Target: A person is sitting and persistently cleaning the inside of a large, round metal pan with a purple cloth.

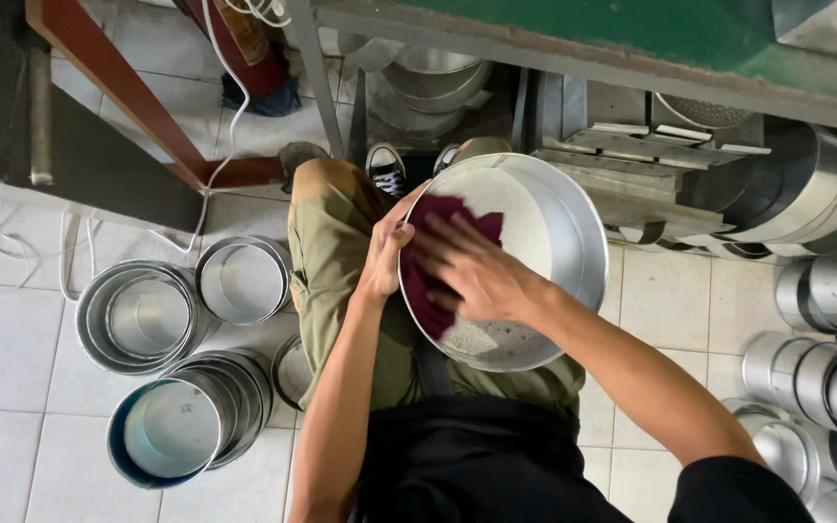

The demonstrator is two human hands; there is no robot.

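On the person's lap, the left hand (387,260) clamps the rim of a light, stiff, slippery round metal pan (544,242) while the right hand (472,276) presses a soft maroon cloth (430,291) flat inside it, fingers spread.

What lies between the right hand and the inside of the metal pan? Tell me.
A dark red cloth lies under the right hand, between its palm and the round metal pan's inner surface. The left hand grips the pan's rim directly, with nothing visible between.
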